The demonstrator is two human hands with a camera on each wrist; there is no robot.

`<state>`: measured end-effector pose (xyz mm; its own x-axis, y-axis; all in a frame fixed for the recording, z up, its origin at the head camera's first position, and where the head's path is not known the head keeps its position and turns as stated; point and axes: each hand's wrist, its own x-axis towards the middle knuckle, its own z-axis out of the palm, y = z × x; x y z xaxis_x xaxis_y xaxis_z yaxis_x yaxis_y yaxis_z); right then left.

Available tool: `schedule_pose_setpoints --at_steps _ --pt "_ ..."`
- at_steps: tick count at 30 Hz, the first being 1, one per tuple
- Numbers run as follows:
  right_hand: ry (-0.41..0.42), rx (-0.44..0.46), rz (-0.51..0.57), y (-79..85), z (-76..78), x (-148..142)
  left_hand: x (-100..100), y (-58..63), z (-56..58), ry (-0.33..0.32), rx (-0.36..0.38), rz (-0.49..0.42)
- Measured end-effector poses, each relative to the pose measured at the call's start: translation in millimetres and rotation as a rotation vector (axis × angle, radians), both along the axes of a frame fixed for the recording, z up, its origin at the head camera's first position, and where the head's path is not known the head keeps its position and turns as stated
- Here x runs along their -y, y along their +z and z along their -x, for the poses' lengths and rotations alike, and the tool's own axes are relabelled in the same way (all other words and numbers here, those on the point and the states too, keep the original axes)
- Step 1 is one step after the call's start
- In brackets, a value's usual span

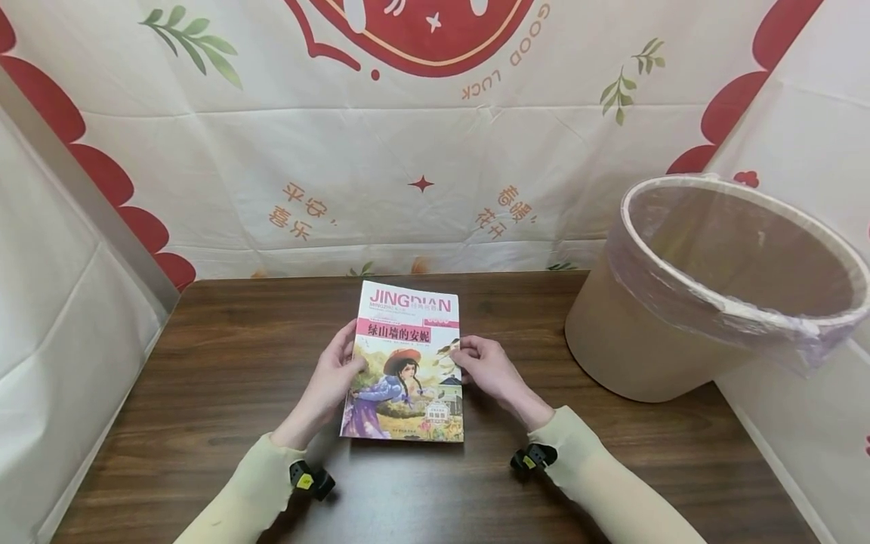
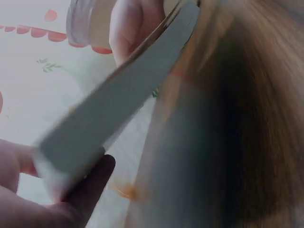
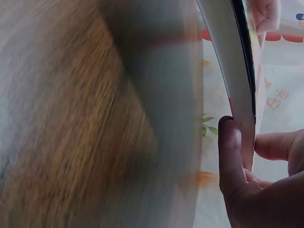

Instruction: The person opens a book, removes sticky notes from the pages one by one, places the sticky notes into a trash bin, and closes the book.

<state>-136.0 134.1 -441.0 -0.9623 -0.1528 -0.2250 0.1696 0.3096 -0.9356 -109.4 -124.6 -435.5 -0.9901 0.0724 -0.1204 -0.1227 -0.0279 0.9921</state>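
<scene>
A paperback book (image 1: 408, 378) with an illustrated cover of a figure in a red hat is held between both hands, cover up. My left hand (image 1: 334, 372) grips its left edge, thumb on the cover. At the right edge my right hand (image 1: 491, 369) pinches it in the same way. The left wrist view shows the book's page edge (image 2: 118, 90) with the left fingers beneath it. In the right wrist view the book (image 3: 232, 61) appears raised off the wood, its pages slightly bowed, between thumb and fingers.
A brown wooden table (image 1: 231, 363) lies beneath the hands. To the right stands a large beige bin (image 1: 639, 340) lined with a clear plastic bag (image 1: 686, 295). A white printed cloth (image 1: 381, 151) hangs behind the table.
</scene>
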Motion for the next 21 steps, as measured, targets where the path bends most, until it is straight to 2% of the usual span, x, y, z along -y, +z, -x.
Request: schedule_pose_setpoints --at_steps 6,10,16,21 --pt "-0.01 -0.015 -0.113 -0.1 1.8 0 0 -12.0 3.4 0.017 -0.037 0.199" --pt "0.001 -0.021 -0.153 -3.4 4.7 -1 2 -17.5 5.5 -0.007 -0.037 0.307" --pt "0.007 -0.008 -0.198 -9.4 9.9 -2 4 -26.8 10.0 -0.051 -0.088 0.51" --pt "0.044 -0.037 -0.316 -12.3 12.9 -4 3 -30.1 12.6 -0.073 -0.071 0.591"
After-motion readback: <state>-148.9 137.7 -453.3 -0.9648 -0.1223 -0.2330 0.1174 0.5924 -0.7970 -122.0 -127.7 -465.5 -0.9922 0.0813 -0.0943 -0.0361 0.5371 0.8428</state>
